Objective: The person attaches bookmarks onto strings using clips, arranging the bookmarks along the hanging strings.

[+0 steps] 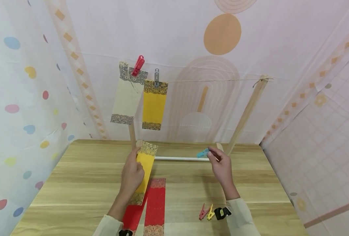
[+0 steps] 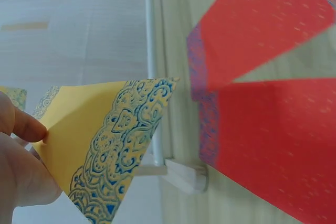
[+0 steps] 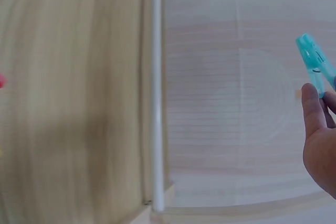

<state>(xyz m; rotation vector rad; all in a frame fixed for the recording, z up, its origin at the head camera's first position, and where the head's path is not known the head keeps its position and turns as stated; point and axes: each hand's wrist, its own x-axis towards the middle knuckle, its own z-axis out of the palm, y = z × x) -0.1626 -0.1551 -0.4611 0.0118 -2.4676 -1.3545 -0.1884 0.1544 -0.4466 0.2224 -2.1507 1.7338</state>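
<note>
My left hand [image 1: 132,172] holds a yellow paper strip [image 1: 145,163] with patterned ends, pinched between thumb and fingers. In the left wrist view the strip's patterned end [image 2: 126,135] hangs free. My right hand [image 1: 222,166] pinches a light blue clothespin [image 1: 203,153], raised above the table. On the string [image 1: 210,80] hang a cream strip [image 1: 128,96] under a red clothespin [image 1: 138,65] and another yellow strip [image 1: 154,105] under a grey clothespin [image 1: 156,78]. Two red strips [image 1: 155,206] lie on the table below my left hand.
A pink clothespin [image 1: 203,212] and a yellow clothespin [image 1: 211,212] lie near my right sleeve. The string is tied to a wooden post [image 1: 246,113] at the right. A white rod [image 1: 177,158] spans the stand's base. Patterned cloth [image 1: 174,32] hangs behind the table [image 1: 74,183].
</note>
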